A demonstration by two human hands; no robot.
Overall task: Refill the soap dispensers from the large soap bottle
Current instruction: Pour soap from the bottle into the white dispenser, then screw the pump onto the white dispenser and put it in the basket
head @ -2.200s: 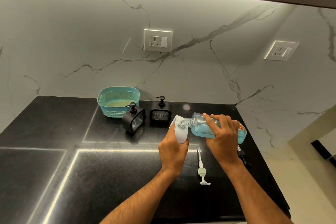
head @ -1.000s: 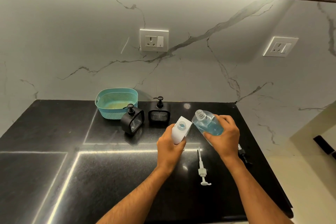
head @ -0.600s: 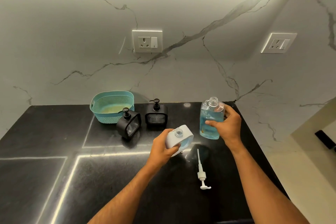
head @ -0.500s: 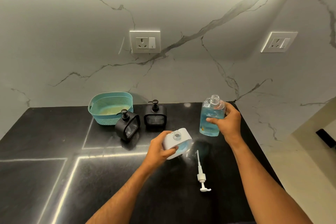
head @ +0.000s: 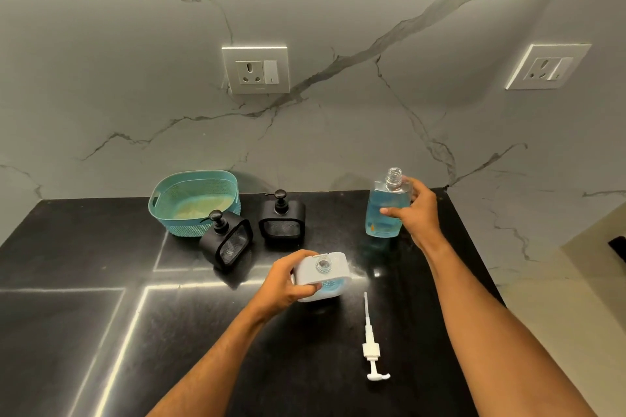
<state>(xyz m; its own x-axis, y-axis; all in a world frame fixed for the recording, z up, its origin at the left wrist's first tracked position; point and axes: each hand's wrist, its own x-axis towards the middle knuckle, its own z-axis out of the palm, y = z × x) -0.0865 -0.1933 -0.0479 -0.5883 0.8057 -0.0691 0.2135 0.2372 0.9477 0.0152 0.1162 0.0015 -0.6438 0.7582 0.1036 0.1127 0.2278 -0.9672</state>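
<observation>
The white soap dispenser (head: 321, 276) sits at the middle of the black counter (head: 84, 332), its neck open and uncapped, and blue soap shows through its front window, so this one looks filled or close to it. The left hand (head: 283, 284) wraps round its left side, thumb and fingers curled on the body. At about two o'clock from it, the large soap bottle (head: 384, 205) stands upright and uncapped, partly full of blue liquid; whether its base touches the counter or hangs just above is hard to tell from here. The right hand (head: 415, 210) grips it from the right, fingers curled round the shoulder.

At five o'clock from the dispenser lies the white pump (head: 372, 342), not yet screwed back on. At ten and eleven o'clock stand two black dispensers (head: 230, 242) (head: 282, 218), pumps on, seemingly untouched. Behind them sits a teal basket (head: 193, 201).

So I'd judge one refill poured, its capping left, and two dispensers still to do.
</observation>
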